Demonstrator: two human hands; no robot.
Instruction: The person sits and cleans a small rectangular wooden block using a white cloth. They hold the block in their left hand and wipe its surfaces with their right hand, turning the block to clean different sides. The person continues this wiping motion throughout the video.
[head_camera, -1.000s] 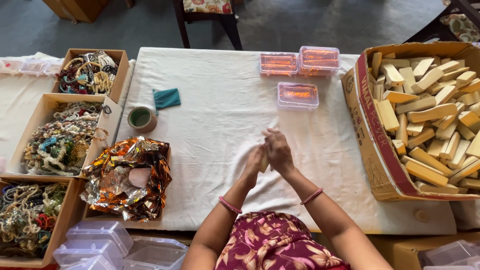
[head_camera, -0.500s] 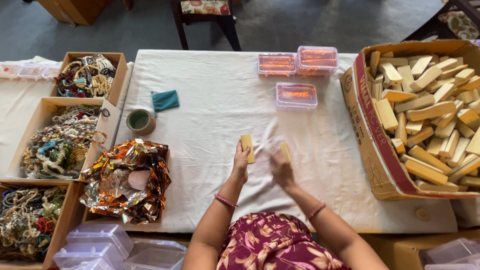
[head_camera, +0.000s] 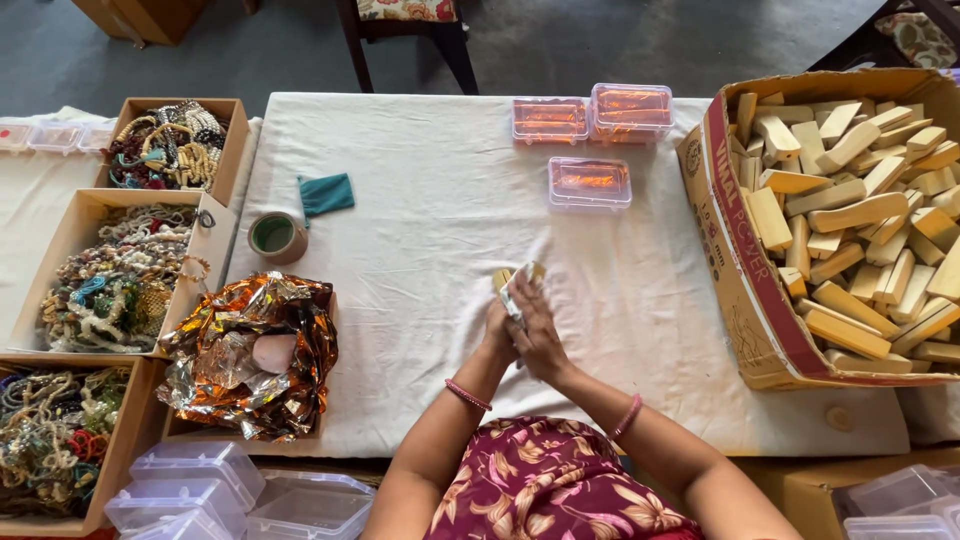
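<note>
- Both hands meet over the middle of the white-clothed table (head_camera: 420, 230): left hand (head_camera: 497, 335) and right hand (head_camera: 537, 335) pressed together.
- Fingers of both closed around a small pale yellow wooden block (head_camera: 503, 279), apparently with a wrapper, held just above the cloth.
- I judge this the wrapping step.
- Next calls for a clear lidded plastic box (head_camera: 589, 183), lying beyond.

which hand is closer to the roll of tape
Left. The left hand is on the side of the tape roll, which lies up and to its left; the right hand sits just beyond it.
</note>
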